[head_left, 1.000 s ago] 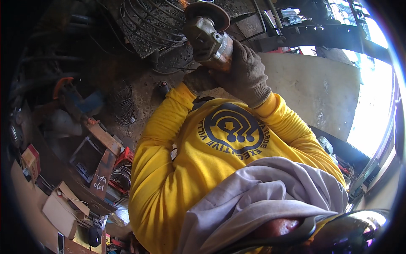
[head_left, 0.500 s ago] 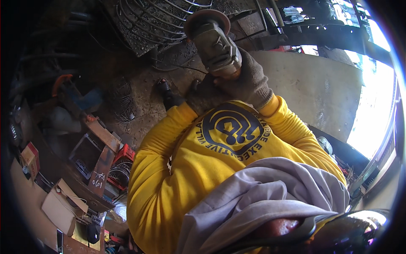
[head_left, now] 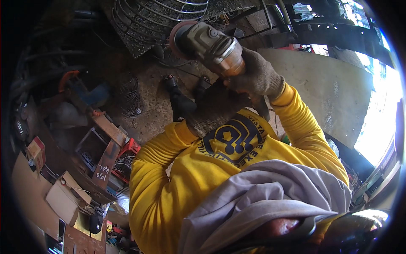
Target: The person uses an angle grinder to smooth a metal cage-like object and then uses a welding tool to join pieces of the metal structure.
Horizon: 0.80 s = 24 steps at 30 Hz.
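An angle grinder (head_left: 213,42) with a grey head and an orange-brown body is raised in front of me. Its round disc (head_left: 183,40) points up and left, near a rack of curved metal bars (head_left: 160,19). My right hand (head_left: 262,76), in a brown knit glove, is closed round the right side of the grinder's body. My left hand (head_left: 215,106), in a darker glove, lies lower, against the rear of the grinder; its fingers look wrapped there but are deep in shadow.
A large flat sheet (head_left: 317,89) stands on the right. Coiled wire (head_left: 132,99) lies on the floor to the left. A red crate (head_left: 129,148), cardboard pieces (head_left: 65,197) and a metal beam (head_left: 109,129) crowd the lower left. My sandalled foot (head_left: 170,80) shows below the grinder.
The grinder has tilted, its disc swinging left and slightly down. Both hands have moved with it; the right has shifted slightly right. A second foot has come into sight.
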Tool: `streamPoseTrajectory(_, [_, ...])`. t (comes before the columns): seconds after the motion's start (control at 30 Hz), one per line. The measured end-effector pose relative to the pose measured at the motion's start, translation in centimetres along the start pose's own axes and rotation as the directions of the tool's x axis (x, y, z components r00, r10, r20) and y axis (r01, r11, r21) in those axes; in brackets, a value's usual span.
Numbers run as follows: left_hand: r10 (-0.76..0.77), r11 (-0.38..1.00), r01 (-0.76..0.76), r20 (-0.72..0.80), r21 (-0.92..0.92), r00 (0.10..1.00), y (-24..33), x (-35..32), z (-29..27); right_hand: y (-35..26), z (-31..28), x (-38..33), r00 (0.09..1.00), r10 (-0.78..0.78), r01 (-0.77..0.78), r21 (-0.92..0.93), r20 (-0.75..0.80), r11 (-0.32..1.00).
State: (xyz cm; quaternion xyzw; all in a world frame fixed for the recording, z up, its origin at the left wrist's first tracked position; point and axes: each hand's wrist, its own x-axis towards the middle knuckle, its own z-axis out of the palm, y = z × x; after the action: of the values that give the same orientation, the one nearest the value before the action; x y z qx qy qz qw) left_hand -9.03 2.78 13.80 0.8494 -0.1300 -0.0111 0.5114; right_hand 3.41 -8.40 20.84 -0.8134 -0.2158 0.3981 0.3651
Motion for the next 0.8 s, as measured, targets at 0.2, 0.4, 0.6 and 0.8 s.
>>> streamPoseTrajectory(0.2, [-0.105, 0.972, 0.105, 0.011, -0.208, 0.994, 0.0, 1.2, 1.2, -0.2, -2.2, 0.9, 0.999, -0.025, 0.028, -0.085, 0.027, 0.996])
streamPoseTrajectory(0.4, [0.297, 0.918, -0.249, -0.119, 0.308, 0.947, 2.0, 2.7, 0.2, -1.0, -4.8, 1.9, 0.961, 0.088, -0.194, 0.414, 0.262, 0.889])
streamPoseTrajectory(0.6, [-0.155, 0.045, 0.176, 0.167, -0.983, 0.974, 4.8, 4.0, -1.7, 2.4, -7.6, 3.2, 0.963, 0.022, -0.13, 0.389, 0.269, 0.912])
streamPoseTrajectory(0.8, [-0.116, 0.032, 0.099, 0.094, -0.995, 0.989, 4.7, 5.4, -0.9, 3.1, -9.7, 5.4, 0.928, -0.014, -0.133, 0.367, 0.372, 0.921])
